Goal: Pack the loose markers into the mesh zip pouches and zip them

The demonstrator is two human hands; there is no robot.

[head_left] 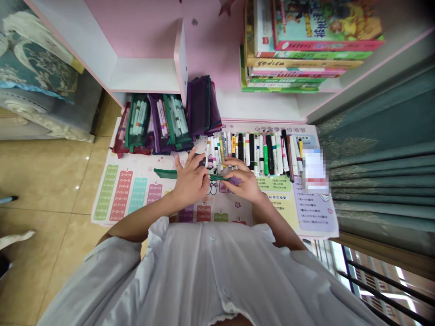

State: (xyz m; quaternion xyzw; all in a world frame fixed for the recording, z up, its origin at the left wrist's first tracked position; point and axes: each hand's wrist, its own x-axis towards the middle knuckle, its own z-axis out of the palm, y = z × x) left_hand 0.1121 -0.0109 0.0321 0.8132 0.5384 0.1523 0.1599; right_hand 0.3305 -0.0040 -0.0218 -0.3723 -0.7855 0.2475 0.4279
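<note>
A green pencil pouch (166,174) lies low over the desk mat, its edge stretched between my hands. My left hand (193,179) pinches that edge with thumb and forefinger while its other fingers fan out. At the pouch's other end, my right hand (243,179) grips the edge between thumb and fingers. Just beyond my hands, a long row of markers (265,156) lies side by side, white, black, green and other colours. To the left are mesh pouches (139,122) filled with markers. Whether the green pouch holds anything cannot be made out.
Folded purple and green pouches (199,106) lean against the shelf divider (181,63). A stack of books (299,59) stands on the right shelf. The printed desk mat (136,213) carries times tables. A blurred rectangular item (316,170) lies beside the curtain (384,149).
</note>
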